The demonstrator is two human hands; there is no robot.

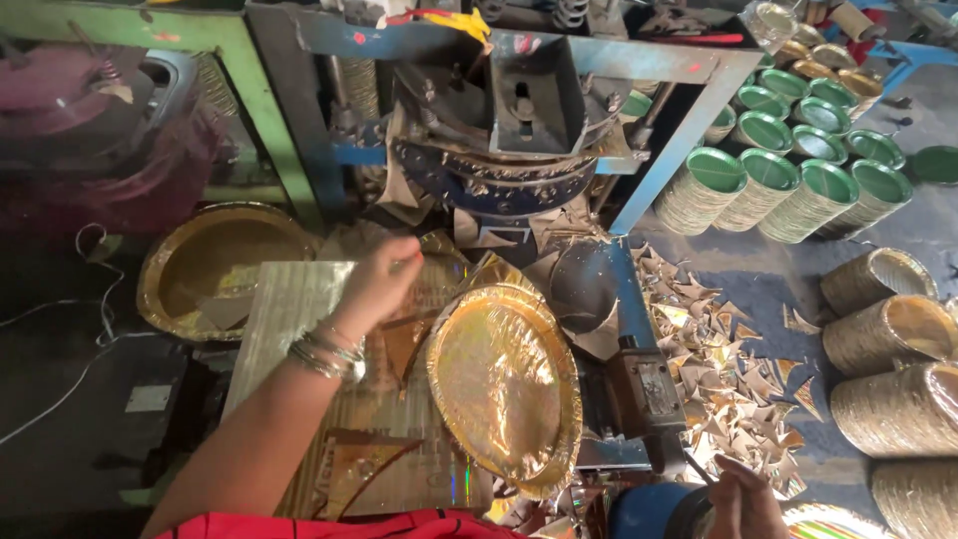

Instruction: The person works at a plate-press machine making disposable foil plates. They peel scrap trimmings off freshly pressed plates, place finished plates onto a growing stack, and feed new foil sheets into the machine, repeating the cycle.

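Feeding foil sheet toward the plate press, a pressed gold plate lying by

At the near right edge the right hand (743,499) rests by a blue drum (649,511); whether it grips anything I cannot tell. The left hand (379,284), bangles on the wrist, is curled loosely with fingertips on the far end of the stack of gold foil sheets (299,309) on the work bench (399,469), seemingly pinching a top sheet. Just right of the stack, near the bench's right edge, lies a finished gold plate (504,384), tilted. Beyond stands the blue press machine (519,130), with offcuts (728,369) on the floor and stacked green plates (788,170) farther off. The step looks like loading a sheet; next calls for a clean single-sheet lift toward the die.
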